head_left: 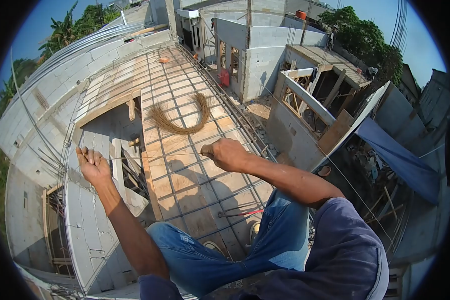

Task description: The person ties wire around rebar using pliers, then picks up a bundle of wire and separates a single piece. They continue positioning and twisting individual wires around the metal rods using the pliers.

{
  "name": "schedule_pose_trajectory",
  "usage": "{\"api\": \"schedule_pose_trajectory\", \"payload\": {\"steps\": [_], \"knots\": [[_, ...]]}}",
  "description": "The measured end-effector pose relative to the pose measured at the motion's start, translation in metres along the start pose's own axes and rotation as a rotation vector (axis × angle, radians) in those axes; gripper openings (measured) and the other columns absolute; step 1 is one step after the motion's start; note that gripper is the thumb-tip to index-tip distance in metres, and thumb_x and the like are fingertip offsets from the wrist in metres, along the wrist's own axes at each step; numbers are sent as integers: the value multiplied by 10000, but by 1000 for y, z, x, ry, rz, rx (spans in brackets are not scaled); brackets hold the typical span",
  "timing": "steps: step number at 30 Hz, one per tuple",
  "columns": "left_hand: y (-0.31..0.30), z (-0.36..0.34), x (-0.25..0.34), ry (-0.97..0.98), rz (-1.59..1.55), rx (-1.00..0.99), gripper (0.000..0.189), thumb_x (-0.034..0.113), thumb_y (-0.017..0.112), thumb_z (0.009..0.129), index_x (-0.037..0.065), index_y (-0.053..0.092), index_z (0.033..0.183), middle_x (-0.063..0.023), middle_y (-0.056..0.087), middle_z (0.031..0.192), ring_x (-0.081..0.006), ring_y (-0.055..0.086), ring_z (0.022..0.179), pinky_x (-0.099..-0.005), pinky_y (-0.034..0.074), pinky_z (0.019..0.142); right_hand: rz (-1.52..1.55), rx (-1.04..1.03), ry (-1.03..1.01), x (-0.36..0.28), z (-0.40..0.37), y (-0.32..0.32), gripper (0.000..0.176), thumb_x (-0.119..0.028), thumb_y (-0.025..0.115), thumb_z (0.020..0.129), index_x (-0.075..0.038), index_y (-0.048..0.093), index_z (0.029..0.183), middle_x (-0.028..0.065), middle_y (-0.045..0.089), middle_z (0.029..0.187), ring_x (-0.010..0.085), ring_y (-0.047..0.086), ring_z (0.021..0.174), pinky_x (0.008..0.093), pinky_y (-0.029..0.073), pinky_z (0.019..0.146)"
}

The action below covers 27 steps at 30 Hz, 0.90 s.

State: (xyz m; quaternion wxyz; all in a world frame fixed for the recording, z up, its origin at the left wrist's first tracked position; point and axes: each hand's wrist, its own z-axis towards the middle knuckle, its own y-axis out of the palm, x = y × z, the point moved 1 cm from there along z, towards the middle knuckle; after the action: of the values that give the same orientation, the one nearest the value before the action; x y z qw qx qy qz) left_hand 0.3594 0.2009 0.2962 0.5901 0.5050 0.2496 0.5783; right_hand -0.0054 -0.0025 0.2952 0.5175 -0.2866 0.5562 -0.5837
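Observation:
My left hand (92, 167) is raised at the left, beside the opening in the boards, its fingers curled upward. My right hand (226, 154) is closed in a pinch over the steel bar grid (192, 145). A thin wire (155, 156), faint against the boards, runs between the two hands, and both appear to grip it. Beyond them a U-shaped bundle of tie wire (185, 130) lies on the grid. Pincers with a red handle (242, 213) rest on the bars near my feet.
Plywood boards (162, 145) lie under the bars. At the left is a framed opening (115, 135) with timber below. The deck's right edge drops toward rubble (260, 112). Block walls (40, 115) stand at the left, and a blue tarp (400, 155) hangs at the right.

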Motion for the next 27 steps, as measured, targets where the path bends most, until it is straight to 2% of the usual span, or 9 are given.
{"api": "schedule_pose_trajectory", "payload": {"steps": [4, 7, 9, 10, 12, 13, 19, 23, 27], "knots": [[-24, 16, 20, -152, -196, -258, 200, 117, 375, 1013, 17, 514, 1116, -47, 472, 788, -90, 348, 510, -209, 278, 386, 736, -368, -613, -31, -22, -2, 147, -199, 543, 927, -61, 591, 905, 48, 569, 603, 234, 566, 555, 397, 418, 487], [-24, 20, 33, -228, -271, -326, 196, 90, 374, 1006, 5, 526, 1097, -50, 469, 783, -95, 348, 510, -220, 280, 392, 1325, -776, -96, -27, -18, -58, 163, -212, 551, 938, -59, 604, 916, 8, 564, 618, 192, 540, 596, 373, 430, 552], [-1, 8, 28, -241, -258, -330, 192, 70, 380, 997, -6, 520, 1104, -49, 467, 777, -90, 344, 510, -215, 284, 395, 1514, -226, 206, 12, -1, -36, 153, -189, 538, 945, -55, 604, 911, 50, 585, 647, 213, 556, 630, 379, 441, 597], [5, 7, 26, -240, -216, -348, 200, 69, 383, 995, -4, 520, 1121, -51, 477, 788, -86, 344, 511, -210, 286, 398, 1518, -222, 209, 20, -1, -19, 153, -189, 538, 945, -55, 604, 911, 50, 585, 647, 213, 556, 630, 379, 441, 597], [10, 6, 21, -246, -176, -374, 210, 68, 385, 994, -2, 521, 1138, -53, 488, 799, -83, 344, 513, -204, 287, 401, 514, -63, 14, 22, -1, 14, 132, -161, 555, 914, -53, 623, 883, 73, 622, 701, 241, 573, 663, 376, 453, 639], [6, 7, 18, -238, -114, -318, 224, 64, 386, 993, 3, 527, 1156, -53, 501, 815, -81, 344, 513, -202, 287, 399, 456, -213, -74, 17, -8, 29, 119, -137, 526, 933, -51, 594, 887, 115, 593, 690, 241, 571, 663, 397, 449, 643], [-67, 51, 48, -261, -71, -192, 262, 49, 391, 987, 13, 552, 1191, -57, 537, 860, -85, 343, 509, -205, 271, 379, 964, -921, -394, -44, -40, -18, 191, -212, 497, 963, -48, 585, 920, -24, 409, 558, 108, 413, 521, 302, 343, 489], [-62, 63, 57, -299, -88, -140, 244, 54, 388, 990, 5, 547, 1169, -64, 534, 856, -90, 336, 499, -206, 266, 377, 1426, -823, -211, -14, -42, -53, 270, -288, 458, 1002, -47, 573, 963, -70, 337, 554, 47, 314, 472, 254, 261, 429], [-41, 82, 60, -262, 18, -158, 239, 59, 391, 995, 0, 535, 1176, -77, 573, 900, -84, 345, 494, -207, 263, 379, 1524, -288, 208, 16, -26, -40, 250, -255, 486, 986, -37, 601, 951, -43, 365, 548, 53, 332, 466, 239, 267, 414]]}}
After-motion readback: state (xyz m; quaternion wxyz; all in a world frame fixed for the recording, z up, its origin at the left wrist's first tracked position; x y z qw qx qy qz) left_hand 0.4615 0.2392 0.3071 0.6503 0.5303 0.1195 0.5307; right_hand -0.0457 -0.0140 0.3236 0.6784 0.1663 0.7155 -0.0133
